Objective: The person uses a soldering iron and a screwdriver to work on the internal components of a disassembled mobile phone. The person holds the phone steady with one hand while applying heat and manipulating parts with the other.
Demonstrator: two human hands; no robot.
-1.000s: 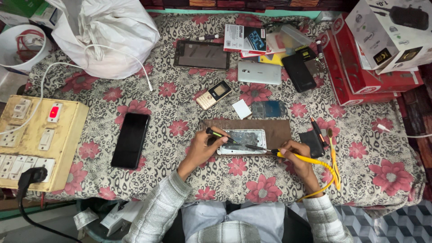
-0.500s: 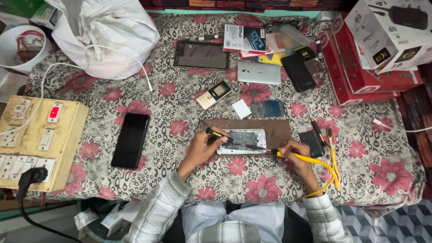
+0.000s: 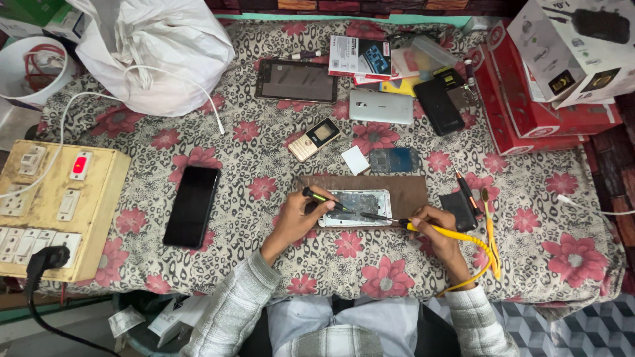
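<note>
Single head view, looking steeply down, moderately near, floral-clothed table (image 3: 198, 152) filling frame

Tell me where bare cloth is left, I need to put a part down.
Bare cloth lies between the black smartphone and the left hand, and right of the yellow-handled tool toward the edge. Crowded: around the opened phone, and the far side near the red boxes.

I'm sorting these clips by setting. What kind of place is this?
Most likely a small phone repair bench. An opened phone lies on a brown mat under both hands, other phones and a loose circuit board lie about, and a switchboard sits alongside.
</note>
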